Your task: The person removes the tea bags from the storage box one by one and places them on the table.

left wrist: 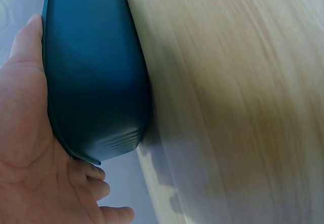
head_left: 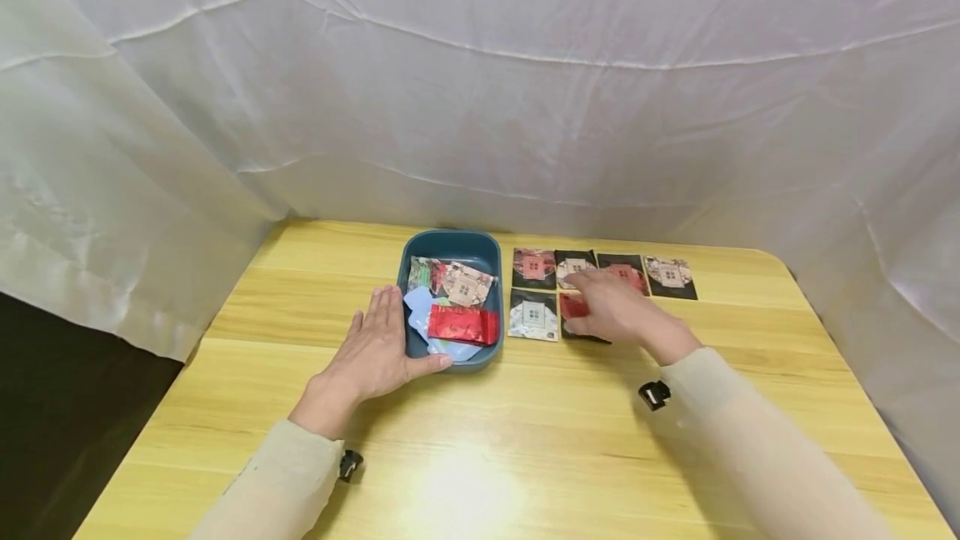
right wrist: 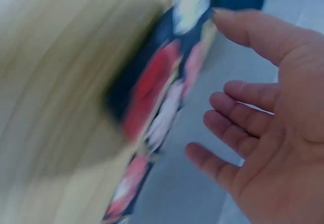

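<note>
My left hand (head_left: 367,357) lies against the left side of a dark blue plastic bin (head_left: 472,248), thumb along its front rim and the other fingers straight. In the left wrist view the palm and thumb border the bin's wall (left wrist: 96,57). Inside are a red foil packet (head_left: 459,323), a beige patterned packet (head_left: 465,283) and light blue pieces (head_left: 420,307). My right hand (head_left: 618,307), fingers spread and loosely bent, hovers over a red and black packet (head_left: 588,332), partly covering it. Nothing shows between its fingers in the blurred right wrist view.
Square packets lie in two rows right of the bin: a white one (head_left: 533,315) in front, a red one (head_left: 534,267) and a black-cornered one (head_left: 670,273) behind. The wooden table (head_left: 525,432) ends at a pale hanging cloth (head_left: 480,123).
</note>
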`<action>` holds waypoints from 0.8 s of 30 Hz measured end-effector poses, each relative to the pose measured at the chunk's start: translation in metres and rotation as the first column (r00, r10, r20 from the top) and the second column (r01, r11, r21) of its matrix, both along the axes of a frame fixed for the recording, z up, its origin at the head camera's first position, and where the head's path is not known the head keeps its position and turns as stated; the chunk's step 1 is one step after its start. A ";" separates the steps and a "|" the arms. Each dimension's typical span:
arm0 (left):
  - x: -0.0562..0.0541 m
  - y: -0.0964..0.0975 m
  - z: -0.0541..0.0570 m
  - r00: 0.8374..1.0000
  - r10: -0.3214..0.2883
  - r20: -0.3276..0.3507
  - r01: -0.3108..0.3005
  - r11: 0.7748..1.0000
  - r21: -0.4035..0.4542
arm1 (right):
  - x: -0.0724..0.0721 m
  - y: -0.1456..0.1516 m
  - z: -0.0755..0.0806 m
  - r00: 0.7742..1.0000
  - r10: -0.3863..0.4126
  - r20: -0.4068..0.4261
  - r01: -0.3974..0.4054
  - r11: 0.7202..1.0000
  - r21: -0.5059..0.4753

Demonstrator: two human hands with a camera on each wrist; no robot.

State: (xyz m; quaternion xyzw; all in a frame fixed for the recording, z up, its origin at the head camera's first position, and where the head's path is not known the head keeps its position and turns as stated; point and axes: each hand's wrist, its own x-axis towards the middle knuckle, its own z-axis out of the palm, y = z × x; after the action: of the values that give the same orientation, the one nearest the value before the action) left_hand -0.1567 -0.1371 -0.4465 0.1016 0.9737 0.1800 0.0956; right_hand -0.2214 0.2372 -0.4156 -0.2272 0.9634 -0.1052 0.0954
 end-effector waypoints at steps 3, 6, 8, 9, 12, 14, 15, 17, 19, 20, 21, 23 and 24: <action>0.000 -0.001 0.000 1.000 0.003 -0.003 -0.003 1.000 0.001 | 0.001 -0.027 0.012 0.998 0.042 -0.042 -0.043 0.998 -0.041; 0.000 -0.001 0.000 1.000 0.007 0.003 -0.007 1.000 0.005 | 0.002 -0.056 0.019 0.995 0.082 -0.050 -0.085 0.994 -0.074; 0.000 0.000 0.000 1.000 0.008 0.005 -0.008 1.000 0.007 | 0.002 -0.075 0.021 0.994 0.100 -0.041 -0.103 0.992 -0.071; 0.000 0.000 -0.001 1.000 0.008 0.006 -0.008 1.000 0.008 | 0.001 -0.083 0.020 0.993 0.113 -0.038 -0.115 0.991 -0.070; 0.000 0.001 -0.001 1.000 0.002 0.005 -0.002 1.000 0.005 | 0.001 -0.104 0.017 0.989 0.145 -0.038 -0.146 0.989 -0.030; 0.000 0.001 0.000 1.000 -0.001 0.003 0.001 1.000 0.002 | 0.002 -0.114 0.014 0.984 0.172 -0.036 -0.172 0.985 0.009; 0.000 0.001 0.000 1.000 -0.002 0.003 0.002 1.000 0.001 | 0.002 -0.119 0.013 0.982 0.185 -0.035 -0.184 0.983 0.024; 0.001 0.001 0.000 1.000 -0.002 0.000 0.002 1.000 0.000 | 0.003 -0.127 0.010 0.980 0.197 -0.026 -0.195 0.979 0.062; 0.001 0.001 0.000 1.000 -0.002 -0.001 0.002 1.000 0.000 | 0.004 -0.133 0.007 0.980 0.201 -0.015 -0.198 0.976 0.093; 0.001 0.001 0.000 1.000 -0.002 -0.002 0.002 1.000 0.002 | 0.004 -0.136 0.005 0.980 0.200 -0.010 -0.198 0.974 0.109; 0.001 0.000 0.000 1.000 -0.002 -0.003 0.002 1.000 0.003 | 0.005 -0.138 0.003 0.981 0.195 -0.004 -0.194 0.974 0.121; 0.001 0.000 0.000 1.000 -0.001 -0.003 0.001 1.000 0.006 | 0.006 -0.142 0.000 0.983 0.186 0.003 -0.184 0.972 0.148; 0.001 0.000 0.000 1.000 -0.001 -0.004 0.001 1.000 0.006 | 0.007 -0.144 -0.002 0.984 0.179 0.004 -0.178 0.971 0.158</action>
State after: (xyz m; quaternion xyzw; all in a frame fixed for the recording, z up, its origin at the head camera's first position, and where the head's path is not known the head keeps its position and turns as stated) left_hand -0.1555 -0.1370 -0.4461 0.1027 0.9733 0.1827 0.0935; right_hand -0.2145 0.0935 -0.4173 -0.3052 0.9448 -0.0183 0.1173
